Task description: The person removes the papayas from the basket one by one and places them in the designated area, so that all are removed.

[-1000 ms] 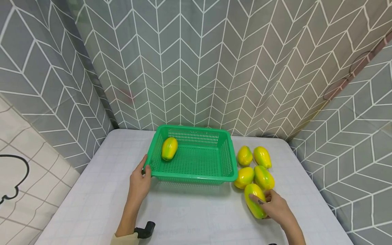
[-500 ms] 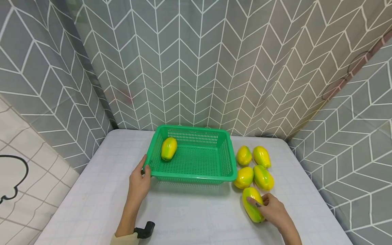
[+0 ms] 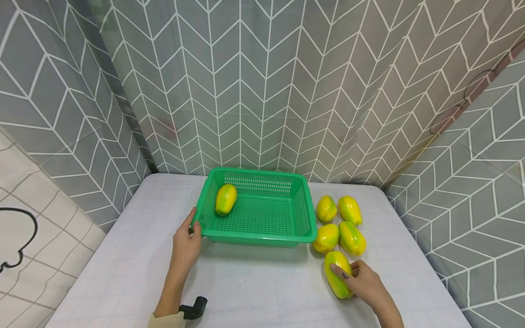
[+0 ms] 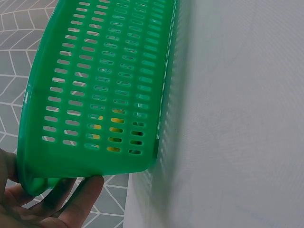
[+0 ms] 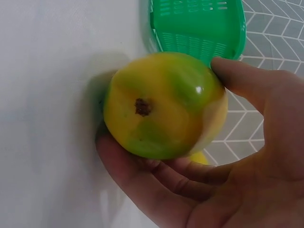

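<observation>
A green plastic basket point(image 3: 258, 238) with slotted walls stands at the back of the table, one yellow-green papaya point(image 3: 226, 199) lying inside at its left end. My left hand point(image 3: 187, 243) grips the rim at the basket's front left corner; fingers point(image 4: 83, 202) curl beneath that rim in the left wrist view. Right of the basket, my right hand point(image 3: 367, 282) holds another papaya point(image 3: 337, 273) between thumb and fingers. The right wrist view shows this papaya's brown stem end point(image 5: 142, 107) facing the camera. Whether it touches the table is hard to tell.
Several more papayas point(image 3: 352, 238) lie close together at the basket's right side. A white cloth covers the table point(image 3: 254, 287). Grey patterned curtains point(image 3: 262, 91) hang behind and on both sides. A black strap mount point(image 3: 194, 308) sits at the left wrist.
My right hand has drawn its papaya slightly toward me and left, away from the other papayas. Over the last half second it hardly moves. The left hand and basket stay put.
</observation>
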Tool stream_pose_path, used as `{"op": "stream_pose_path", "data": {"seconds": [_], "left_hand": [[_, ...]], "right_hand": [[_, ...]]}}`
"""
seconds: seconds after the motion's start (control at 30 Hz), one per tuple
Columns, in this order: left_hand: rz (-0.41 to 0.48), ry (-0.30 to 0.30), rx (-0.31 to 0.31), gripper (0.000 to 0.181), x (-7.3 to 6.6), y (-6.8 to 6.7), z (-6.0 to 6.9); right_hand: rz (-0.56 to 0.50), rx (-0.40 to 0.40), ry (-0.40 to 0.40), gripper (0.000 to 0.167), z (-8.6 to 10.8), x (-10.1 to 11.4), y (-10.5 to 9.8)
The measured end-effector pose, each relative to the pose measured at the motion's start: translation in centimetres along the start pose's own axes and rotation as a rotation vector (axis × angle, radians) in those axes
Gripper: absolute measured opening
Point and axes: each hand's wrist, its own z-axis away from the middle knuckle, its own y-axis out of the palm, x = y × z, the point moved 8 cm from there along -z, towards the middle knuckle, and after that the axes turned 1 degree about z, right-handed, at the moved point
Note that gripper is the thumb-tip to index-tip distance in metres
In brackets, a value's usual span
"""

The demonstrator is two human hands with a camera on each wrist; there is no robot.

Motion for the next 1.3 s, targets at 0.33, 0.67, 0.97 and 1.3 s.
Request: {"op": "stream_pose_path", "data": {"seconds": [0.33, 0.67, 0.97, 1.3], "left_hand": [[-0.006, 0.008, -0.007, 0.055, 0.01, -0.07, 0.0], [0.001, 0.01, -0.002, 0.055, 0.13, 0.02, -0.16], [0.002, 0.01, -0.002, 0.055, 0.25, 0.02, -0.18], [-0.002, 0.011, -0.001, 0.055, 0.23, 0.05, -0.07]], "right_hand": [[0.011, 0.029, -0.004, 0.109, -0.01, 0.0, 0.18], [-0.007, 0.043, -0.016, 0.111, -0.03, -0.05, 0.05], [-0.017, 0.041, -0.028, 0.108, -0.01, -0.1, -0.5], [-0.007, 0.047, -0.037, 0.103, 0.08, 0.09, -0.27]]}}
